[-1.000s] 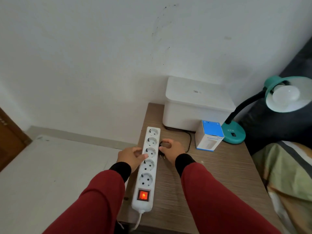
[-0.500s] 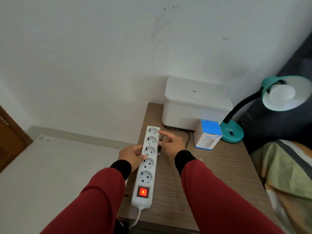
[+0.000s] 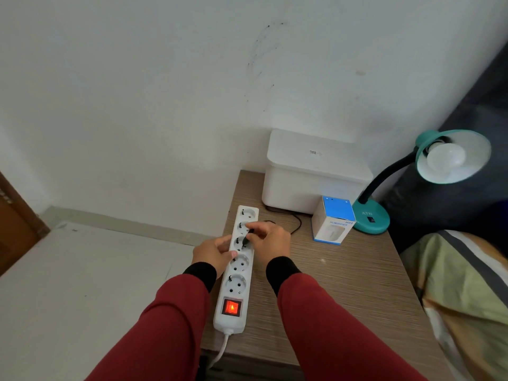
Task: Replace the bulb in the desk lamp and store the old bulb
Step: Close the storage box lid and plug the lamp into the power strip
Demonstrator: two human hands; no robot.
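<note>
A teal desk lamp (image 3: 371, 218) stands at the table's back right, its shade tilted toward me with a white bulb (image 3: 446, 158) in it, unlit. A white power strip (image 3: 236, 270) with a glowing red switch (image 3: 231, 307) lies along the table's left edge. My left hand (image 3: 213, 253) grips the strip's left side. My right hand (image 3: 270, 240) pinches a black plug (image 3: 247, 237) over the strip's third socket. The plug's black cord (image 3: 294, 220) runs back toward the lamp. A white and blue carton (image 3: 334, 225) stands beside the lamp base.
A white lidded box (image 3: 313, 171) sits at the back of the wooden bedside table (image 3: 343, 284), against the wall. A bed with a striped blanket (image 3: 467, 284) and a dark pillow lies to the right. White floor lies to the left of the table.
My right hand picked the black plug up from the table beside the strip and brought it over the third socket. My left hand stayed on the strip.
</note>
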